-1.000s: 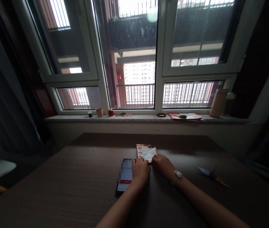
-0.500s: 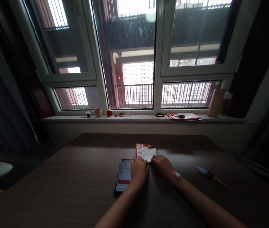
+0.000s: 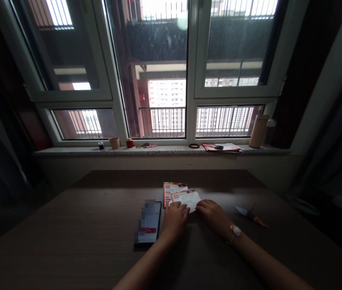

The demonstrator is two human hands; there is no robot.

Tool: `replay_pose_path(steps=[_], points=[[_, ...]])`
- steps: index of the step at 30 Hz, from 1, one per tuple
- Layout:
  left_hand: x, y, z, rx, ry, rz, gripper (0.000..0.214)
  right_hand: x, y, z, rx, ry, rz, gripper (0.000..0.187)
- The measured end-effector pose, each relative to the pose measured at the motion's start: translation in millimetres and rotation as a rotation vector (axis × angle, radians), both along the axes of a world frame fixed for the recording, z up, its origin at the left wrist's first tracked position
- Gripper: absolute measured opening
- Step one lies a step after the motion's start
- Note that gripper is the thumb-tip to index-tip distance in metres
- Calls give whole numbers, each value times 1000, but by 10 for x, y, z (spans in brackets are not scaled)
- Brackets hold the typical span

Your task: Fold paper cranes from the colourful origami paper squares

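Note:
Two white printed paper sheets with red and orange borders lie near the middle of the table. The upper sheet [image 3: 186,196] is turned askew and partly covers the lower sheet [image 3: 167,188]. My left hand [image 3: 174,220] rests with its fingers apart on the near left part of the upper sheet. At the right edge of that sheet, my right hand [image 3: 214,214] has its fingers curled and closed on the paper; a bracelet with a pale ornament is on the wrist. Just left of my left hand lies a phone [image 3: 149,231], its screen partly pixelated.
A folded paper figure [image 3: 251,216] lies on the brown table [image 3: 83,225] to the right. Along the windowsill [image 3: 171,150] stand a paper cup [image 3: 114,143], a red jar [image 3: 129,143], a dark ring [image 3: 194,146], scissors on papers [image 3: 223,147] and a tan bottle [image 3: 258,131].
The upper sheet has shifted right and toward me, turning askew and uncovering more of the lower sheet. My right hand has moved right with its edge. The view has swung slightly right.

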State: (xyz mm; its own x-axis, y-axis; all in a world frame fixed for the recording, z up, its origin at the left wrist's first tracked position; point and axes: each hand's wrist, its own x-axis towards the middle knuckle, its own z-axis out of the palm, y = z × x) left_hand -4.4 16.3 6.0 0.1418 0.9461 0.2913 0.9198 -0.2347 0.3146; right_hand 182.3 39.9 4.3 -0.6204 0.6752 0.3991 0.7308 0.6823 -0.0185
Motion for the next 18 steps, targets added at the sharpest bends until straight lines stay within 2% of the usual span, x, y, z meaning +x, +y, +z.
replay_pose_path(steps=[8, 13, 18], points=[[205, -21, -168, 12, -22, -113, 25, 389, -154, -87, -77, -36, 8, 22], [286, -95, -153, 16, 9, -191, 25, 571, -265, -32, -168, 51, 30, 27], [281, -197, -128, 4, 51, -282, 26, 677, -346, 55, -259, 144, 51, 14]])
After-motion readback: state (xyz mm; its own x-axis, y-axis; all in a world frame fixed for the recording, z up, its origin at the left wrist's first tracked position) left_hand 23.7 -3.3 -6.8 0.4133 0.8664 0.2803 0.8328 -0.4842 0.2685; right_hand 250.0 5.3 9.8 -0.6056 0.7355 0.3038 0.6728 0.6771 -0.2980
